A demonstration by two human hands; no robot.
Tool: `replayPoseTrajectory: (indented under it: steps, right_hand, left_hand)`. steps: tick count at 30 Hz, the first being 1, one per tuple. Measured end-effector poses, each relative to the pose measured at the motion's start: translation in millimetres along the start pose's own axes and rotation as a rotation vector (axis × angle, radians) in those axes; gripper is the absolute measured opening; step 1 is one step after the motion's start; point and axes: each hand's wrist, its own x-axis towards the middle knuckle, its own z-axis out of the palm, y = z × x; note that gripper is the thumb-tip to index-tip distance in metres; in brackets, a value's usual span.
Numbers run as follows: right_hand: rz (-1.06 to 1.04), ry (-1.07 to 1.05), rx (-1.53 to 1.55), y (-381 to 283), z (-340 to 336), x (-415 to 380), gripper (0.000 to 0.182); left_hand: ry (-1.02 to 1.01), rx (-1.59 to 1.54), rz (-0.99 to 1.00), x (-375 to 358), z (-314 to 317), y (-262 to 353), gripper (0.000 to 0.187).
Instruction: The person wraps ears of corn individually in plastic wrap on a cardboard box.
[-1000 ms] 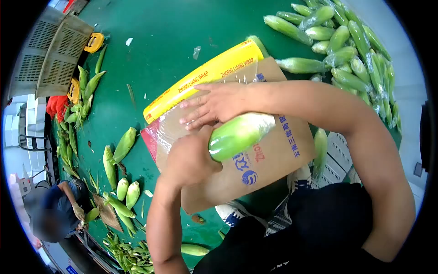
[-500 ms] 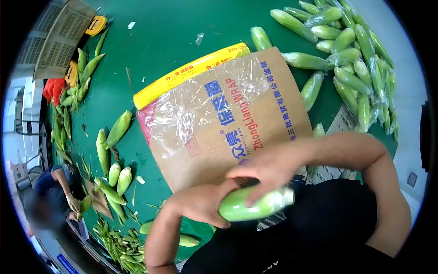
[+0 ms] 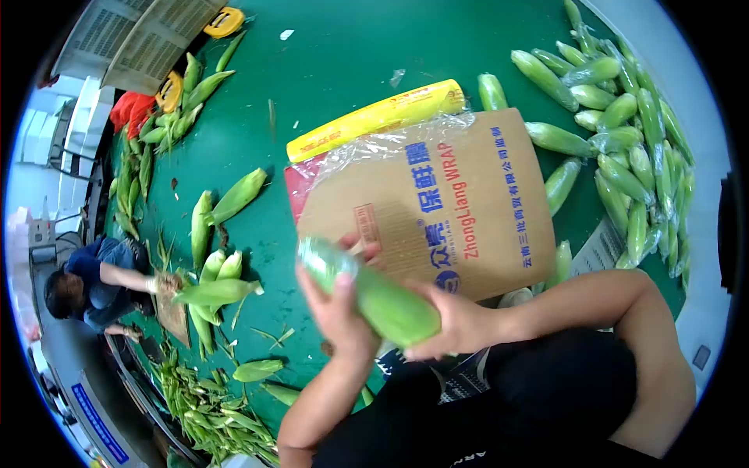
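Both my hands are closed round an ear of corn (image 3: 394, 308) in green husk, held tilted above the near edge of a cardboard box. My left hand (image 3: 343, 324) grips its upper left end, where shiny clear film covers the husk. Around the lower right end is my right hand (image 3: 462, 321). The box (image 3: 476, 210) lies flat with blue and red print. Along its far edge rests a yellow roll of cling film (image 3: 374, 121), with loose crumpled film hanging over the cardboard.
Many film-wrapped ears (image 3: 624, 148) are heaped at the right. Unwrapped ears (image 3: 234, 199) lie left of the box. A co-worker (image 3: 105, 273) at far left reaches toward an ear (image 3: 214, 292). Stripped husks (image 3: 211, 413) pile up at the lower left.
The corn has swung round, its filmed end now at upper left, and both hands have shifted grip. My view has turned. The co-worker's arm has stretched out over the corn group.
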Motion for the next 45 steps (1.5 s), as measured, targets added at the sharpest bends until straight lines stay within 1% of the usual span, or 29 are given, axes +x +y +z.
replayPoseTrajectory:
  steps: [2, 4, 5, 7, 8, 9, 10, 11, 12, 13, 15, 17, 19, 21, 22, 23, 25, 27, 29, 30, 31, 32, 34, 35, 38, 40, 42, 43, 45]
  right_hand:
    - [-0.279, 0.257, 0.015, 0.9, 8.8, 10.1, 0.104]
    - [-0.284, 0.365, 0.17, -12.4, -2.5, 4.7, 0.102]
    - [-0.254, 0.386, 0.252, -13.3, -15.2, -4.6, 0.1]
    - [-0.522, 0.678, 0.302, -2.5, -59.9, -18.3, 0.079]
    - [-0.703, 0.873, 0.287, -8.8, -87.2, -28.2, 0.064]
    - [-0.776, 0.764, 0.727, -33.6, -114.1, -45.1, 0.054]
    - [-0.886, 1.029, 0.534, -14.6, -191.9, -84.3, 0.051]
    - [-1.073, 1.31, 0.633, -45.9, -207.1, -96.3, 0.054]
    - [-1.181, 1.386, 0.697, -59.6, -218.1, -111.8, 0.061]
    - [-1.125, 1.499, 0.669, -75.7, -200.5, -101.2, 0.062]
    - [-0.729, 1.196, -0.252, -63.1, -188.0, -74.3, 0.06]
    - [-0.671, 0.919, -1.659, -82.8, -178.3, -19.5, 0.055]
    - [-0.532, 0.969, -1.873, -76.9, -199.9, 35.5, 0.05]
    - [-0.591, 0.9, -1.375, -74.6, -222.6, 52.2, 0.03]
    - [-0.874, 0.841, -1.596, -70.2, -226.3, 47.0, 0.026]
    - [-0.853, 0.695, -1.781, -68.3, -214.6, 26.7, 0.017]
    - [-0.923, 0.625, -1.552, -31.1, -215.1, -5.3, 0.012]
    - [-0.873, 0.573, -1.634, -20.8, -210.1, -23.8, 0.011]
    - [-0.843, 0.609, -1.631, -26.0, -194.9, -21.5, 0.01]
    - [-0.812, 0.615, -1.634, -27.5, -193.1, -19.4, 0.01]
    - [-0.774, 0.633, -1.638, -30.3, -193.7, -18.5, 0.011]
    - [-0.758, 0.615, -1.623, -32.9, -192.3, -19.0, 0.011]
    - [-0.765, 0.615, -1.641, -34.8, -190.4, -19.3, 0.011]
    - [-0.762, 0.62, -1.651, -34.3, -190.9, -20.4, 0.011]
    - [-0.824, 0.615, -1.623, -32.4, -191.3, -16.8, 0.011]
    - [-0.847, 0.586, -1.677, -34.6, -193.5, -19.2, 0.009]
    - [-0.853, 0.619, -1.685, -29.2, -198.4, -22.4, 0.01]
    - [-0.858, 0.605, -1.685, -31.7, -198.0, -23.3, 0.011]
    - [-0.836, 0.656, -1.747, -36.8, -192.2, -26.1, 0.013]
  left_hand:
    - [-0.159, 0.141, -0.015, -8.8, 4.0, -23.7, 0.067]
    - [-0.281, 0.283, -0.057, -14.2, 8.9, -36.7, 0.076]
    - [-0.349, 0.334, 0.185, -8.2, 12.0, -51.0, 0.068]
    - [-0.694, 0.827, 0.691, 49.3, -11.6, -40.2, 0.057]
    - [-0.552, 1.041, 0.749, 67.5, -11.1, -19.0, 0.048]
    - [-0.414, 1.131, 0.864, 98.1, -18.7, -13.2, 0.054]
    - [-0.167, 1.336, 0.926, 118.1, -20.6, -10.3, 0.062]
    - [-0.165, 1.482, 0.871, 141.0, -28.6, -7.0, 0.072]
    - [-0.248, 1.58, 0.811, 157.5, -39.2, -9.1, 0.074]
    - [-0.354, 1.677, 0.666, 167.3, -49.5, -17.6, 0.074]
    - [-0.421, 1.608, 0.595, 168.0, -50.9, -22.7, 0.075]
    - [-0.432, 1.639, 0.623, 165.1, -44.2, -28.1, 0.076]
    - [-0.434, 1.698, 0.742, 158.3, -52.5, -28.9, 0.079]
    - [-0.41, 1.615, 0.649, 140.5, -53.2, -25.7, 0.085]
    - [-0.372, 1.656, 0.536, 125.1, -60.1, -25.8, 0.085]
    - [-0.357, 1.633, 0.59, 111.5, -68.1, -24.4, 0.086]
    - [-0.359, 1.589, 0.555, 82.7, -82.4, -28.1, 0.09]
    - [-0.442, 1.47, 0.589, 55.9, -106.9, -24.3, 0.067]
    - [-0.176, 1.163, 0.641, 33.4, -196.2, -44.6, 0.042]
    - [0.209, 1.249, 0.556, 16.9, -243.6, -57.2, 0.043]
    - [0.456, 1.045, 0.371, 3.5, -288.3, -63.5, 0.048]
    - [0.423, 1.386, 0.257, -13.8, -368.4, -73.8, 0.053]
    - [0.066, 1.752, 0.025, -61.0, -456.6, -71.8, 0.053]
    - [-0.164, 1.833, -0.064, -73.7, -474.7, -67.6, 0.055]
    - [-0.486, 2.066, -0.3, -57.8, -442.8, -31.9, 0.059]
    - [-0.674, 2.168, -0.161, -46.9, -451.5, -27.7, 0.081]
    - [-0.431, 2.013, 0.192, -43.3, -447.0, -21.0, 0.068]
    - [-0.239, 1.866, 0.249, -35.4, -399.6, 1.4, 0.061]
    - [-0.119, 1.58, 0.493, -4.6, -318.9, 34.6, 0.074]
